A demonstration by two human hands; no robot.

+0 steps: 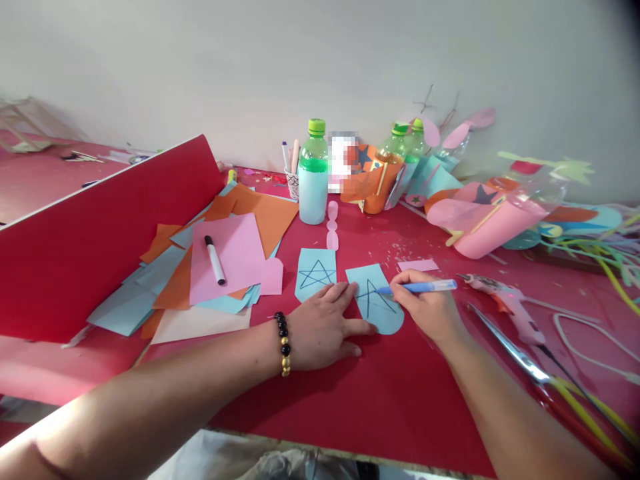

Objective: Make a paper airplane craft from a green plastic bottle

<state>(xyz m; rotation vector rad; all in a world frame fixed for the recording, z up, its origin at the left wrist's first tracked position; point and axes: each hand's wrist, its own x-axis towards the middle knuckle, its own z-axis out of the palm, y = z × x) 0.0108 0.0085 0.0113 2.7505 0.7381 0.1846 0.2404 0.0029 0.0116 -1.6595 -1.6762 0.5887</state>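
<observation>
The left hand (317,330) lies palm down on the worktop (350,400). Its grip is spread open and holds nothing. Its fingers rest by the bottom of a blue star card (316,267) and touch the edge of a round-ended blue card (383,307), so it seems to press the paper down. The star on the left card looks finished. The other card lies just to the right, and its star looks only partly drawn, so I think drawing it is the step in hand. The right hand (425,307) has its grip closed around a blue pen (430,286), tip down on that card. The next move seems to call for a slow, straight line while the paper stays put.

Some things are hard to see. On the far left, a red board (130,227) hides what is behind it. Sheets in the paper pile (123,310) cover each other, so I cannot count them. The left fingers cover a bit of the star card. Behind the bottle (313,193), a white thing (343,163) is all blurry squares. On the far right, the handles of the scissors (520,357) fade near the dark corner.
</observation>
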